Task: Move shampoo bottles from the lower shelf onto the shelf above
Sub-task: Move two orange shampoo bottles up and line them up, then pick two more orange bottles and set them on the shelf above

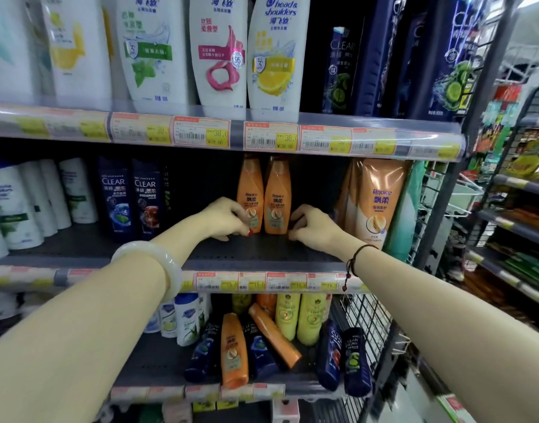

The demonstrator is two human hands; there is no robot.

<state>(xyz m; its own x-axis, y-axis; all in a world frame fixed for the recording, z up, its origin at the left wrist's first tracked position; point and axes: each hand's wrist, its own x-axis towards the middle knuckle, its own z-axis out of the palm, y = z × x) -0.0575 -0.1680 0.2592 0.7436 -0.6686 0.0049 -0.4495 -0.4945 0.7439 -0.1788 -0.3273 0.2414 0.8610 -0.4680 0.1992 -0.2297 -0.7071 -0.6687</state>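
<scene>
Two small orange Rejoice bottles stand side by side on the middle shelf [262, 251]. My left hand [224, 219] has its fingers against the base of the left orange bottle [249, 190]. My right hand [312, 224] is curled just right of the right orange bottle [277, 196], fingertips touching its lower edge. On the lower shelf [158, 370] lie more bottles: an orange one [234, 349] upright, another orange one [275, 335] fallen at a slant, dark blue Clear bottles [330, 352] and yellow ones [309, 319].
Larger orange Rejoice bottles [379, 199] stand right of my right hand. Dark Clear bottles [115, 196] and white bottles [14, 206] fill the middle shelf's left. Big white bottles [219, 50] line the top shelf. A wire rack [368, 325] closes the right side.
</scene>
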